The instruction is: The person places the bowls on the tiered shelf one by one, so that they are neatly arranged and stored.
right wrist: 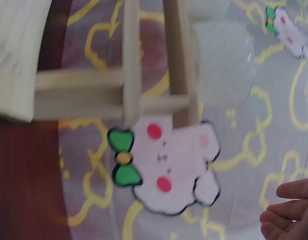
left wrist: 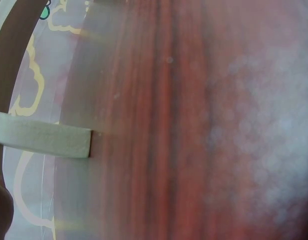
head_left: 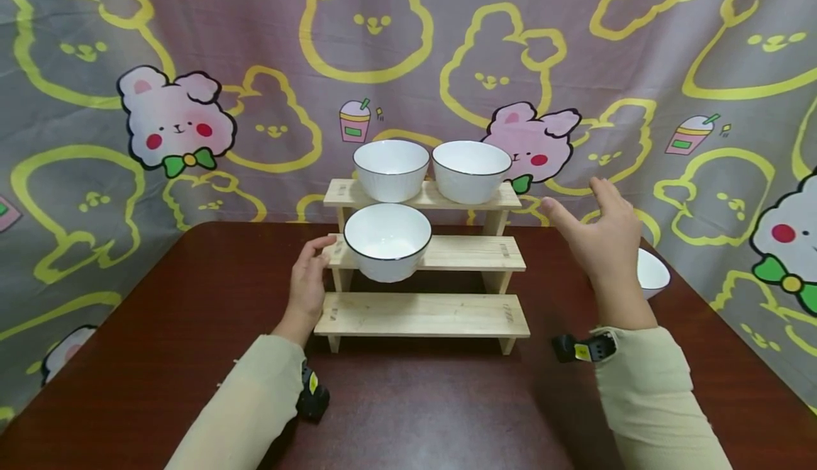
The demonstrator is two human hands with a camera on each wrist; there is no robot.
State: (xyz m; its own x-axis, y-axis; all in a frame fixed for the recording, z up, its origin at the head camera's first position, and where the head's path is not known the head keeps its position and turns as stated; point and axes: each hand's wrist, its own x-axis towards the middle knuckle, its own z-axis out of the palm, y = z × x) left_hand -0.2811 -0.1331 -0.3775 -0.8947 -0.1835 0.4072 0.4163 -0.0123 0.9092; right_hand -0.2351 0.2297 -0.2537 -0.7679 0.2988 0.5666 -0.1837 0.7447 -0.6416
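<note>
A three-step wooden rack (head_left: 421, 314) stands on the table. Two white bowls (head_left: 391, 181) with dark rims sit side by side on its top step; a third white bowl (head_left: 388, 266) is on the left of the middle step. My left hand (head_left: 308, 282) is at the left end of the middle step, fingers loosely bent; whether they touch the wood I cannot tell. Raised to the right of the rack, my right hand (head_left: 606, 239) holds nothing, thumb and fingers spread apart. The right wrist view shows its fingers (right wrist: 291, 212) apart from the rack and bowls.
Another white bowl (head_left: 652, 273) is on the table at the right, partly hidden behind my right hand and wrist. The dark reddish table (head_left: 440, 406) extends around the rack. A patterned curtain (head_left: 268, 52) hangs behind it.
</note>
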